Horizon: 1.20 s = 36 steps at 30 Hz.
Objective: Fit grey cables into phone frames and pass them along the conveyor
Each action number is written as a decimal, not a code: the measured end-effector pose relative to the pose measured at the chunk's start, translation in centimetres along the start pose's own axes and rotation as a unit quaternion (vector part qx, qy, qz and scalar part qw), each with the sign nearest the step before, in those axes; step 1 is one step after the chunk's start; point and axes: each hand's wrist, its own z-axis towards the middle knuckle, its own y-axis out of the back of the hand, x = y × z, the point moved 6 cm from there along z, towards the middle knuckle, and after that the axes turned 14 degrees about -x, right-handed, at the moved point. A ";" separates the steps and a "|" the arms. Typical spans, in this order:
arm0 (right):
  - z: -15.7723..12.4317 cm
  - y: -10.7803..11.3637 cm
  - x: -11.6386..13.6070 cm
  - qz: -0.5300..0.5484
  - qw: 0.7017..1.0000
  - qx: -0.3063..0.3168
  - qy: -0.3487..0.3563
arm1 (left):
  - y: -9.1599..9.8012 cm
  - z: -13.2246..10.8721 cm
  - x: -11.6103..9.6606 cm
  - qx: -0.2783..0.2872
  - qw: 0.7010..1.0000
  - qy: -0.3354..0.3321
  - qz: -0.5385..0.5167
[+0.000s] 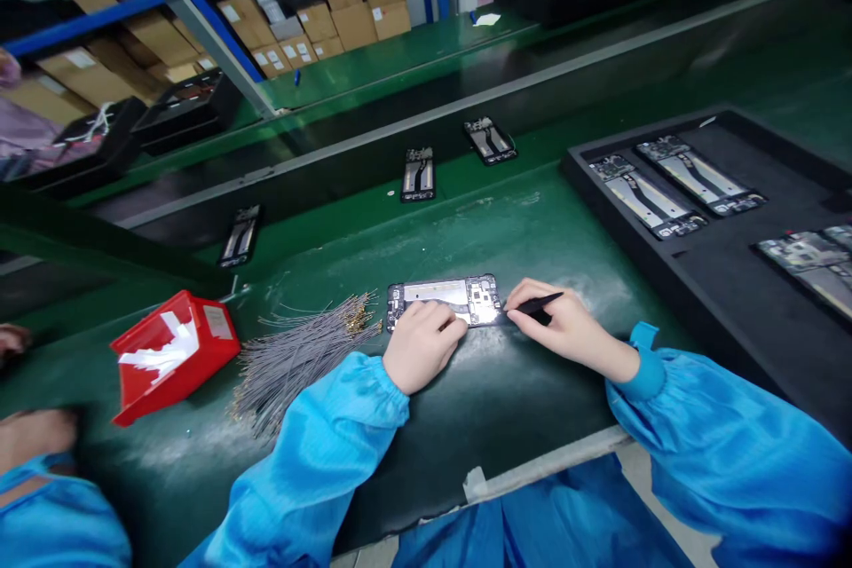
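An open phone frame (459, 295) lies flat on the green bench in front of me, its boards and metal plate facing up. My left hand (424, 343) rests on its near edge with the fingers curled, pressing it down. My right hand (564, 327) is closed on black tweezers (536, 305), whose tip touches the frame's right end. A bundle of thin grey cables with gold ends (303, 353) lies just left of the frame.
A red bin (171, 353) sits at the left. A black tray (719, 222) with several phone frames fills the right. Three frames (419, 173) ride on the belt beyond. Another person's hands (27, 426) show at far left; a person in pink stands at the far side.
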 end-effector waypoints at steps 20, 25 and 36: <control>1.8 -2.2 -1.4 -0.104 0.979 0.106 0.137 | -1.6 0.0 1.9 0.031 0.987 0.136 -0.081; 2.0 -3.1 -1.5 -0.118 0.971 0.134 0.162 | -1.8 -0.1 1.9 0.022 0.985 0.142 -0.100; 1.9 -3.0 -1.2 -0.112 0.973 0.128 0.157 | -1.8 0.2 0.1 0.057 0.990 0.017 -0.128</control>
